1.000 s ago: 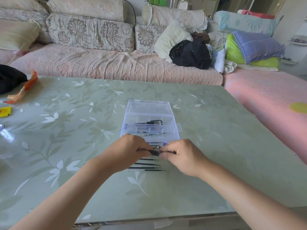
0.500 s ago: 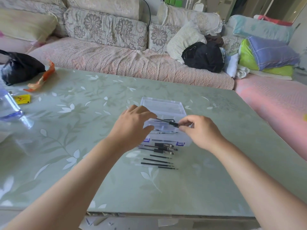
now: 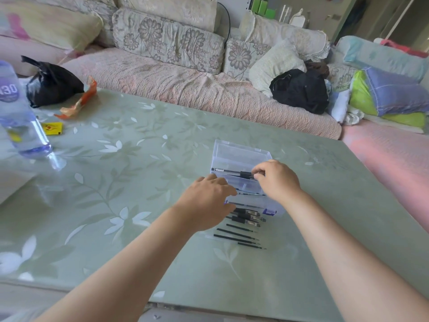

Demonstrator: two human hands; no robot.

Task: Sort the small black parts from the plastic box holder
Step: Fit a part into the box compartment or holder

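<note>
A clear plastic box [image 3: 241, 154] lies open on the green table, its lid folded back. My right hand [image 3: 277, 180] is over the box and pinches the right end of a long black pen part [image 3: 232, 171] that rests across the box. Lower and to the left, my left hand [image 3: 206, 203] hovers palm down over the box's near left corner, fingers curled, nothing visibly in it. Several black pen parts [image 3: 247, 217] lie in a row on the table in front of the box, with thin black refills [image 3: 236, 237] nearer to me.
A water bottle [image 3: 18, 117] stands at the far left. A black bag [image 3: 51, 84], an orange wrapper [image 3: 79, 103] and a yellow packet [image 3: 53, 128] lie at the back left. A sofa with cushions runs behind the table.
Both hands rose from the parts on the table to the box. The right hand now holds a black part across the box, and the left hand has dropped back toward the near corner.
</note>
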